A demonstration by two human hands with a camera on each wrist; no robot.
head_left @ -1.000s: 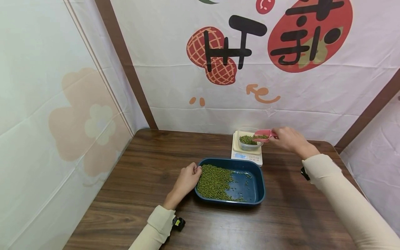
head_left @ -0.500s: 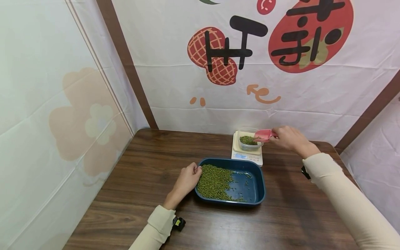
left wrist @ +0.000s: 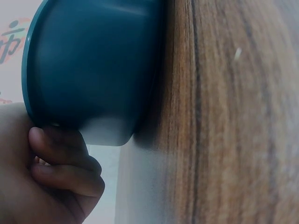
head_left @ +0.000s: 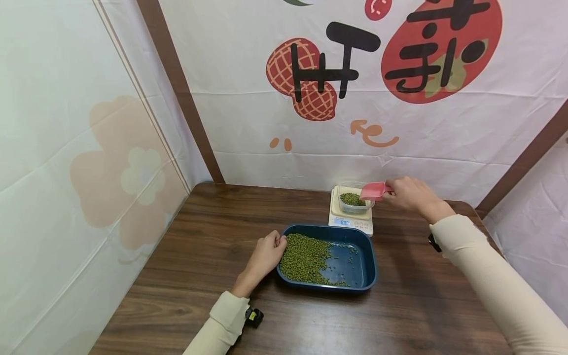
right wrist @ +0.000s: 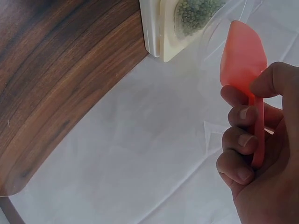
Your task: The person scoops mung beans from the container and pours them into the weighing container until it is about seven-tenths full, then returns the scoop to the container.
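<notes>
My right hand (head_left: 410,196) holds a pink scoop (head_left: 373,191) by its handle, with fingers wrapped round it in the right wrist view. The scoop tilts over the right rim of a clear plastic container (head_left: 353,209). Green mung beans lie inside that container, which stands on a white kitchen scale (head_left: 350,224) with a lit display. My left hand (head_left: 269,251) grips the left rim of a dark blue tray (head_left: 355,281). Mung beans (head_left: 303,259) cover the tray's left part, with a few scattered to the right. In the left wrist view, curled fingers (left wrist: 65,156) are at the tray's edge.
Everything rests on a brown wooden table (head_left: 213,212). A printed cloth backdrop (head_left: 248,167) hangs right behind the table's back edge, close to the scale and my right hand. Another cloth (head_left: 88,197) hangs along the left side.
The scoop has tipped further, and the beans seen in it earlier have gone out of it. The scale's display now reads higher. My left hand and the tray have stayed put.
</notes>
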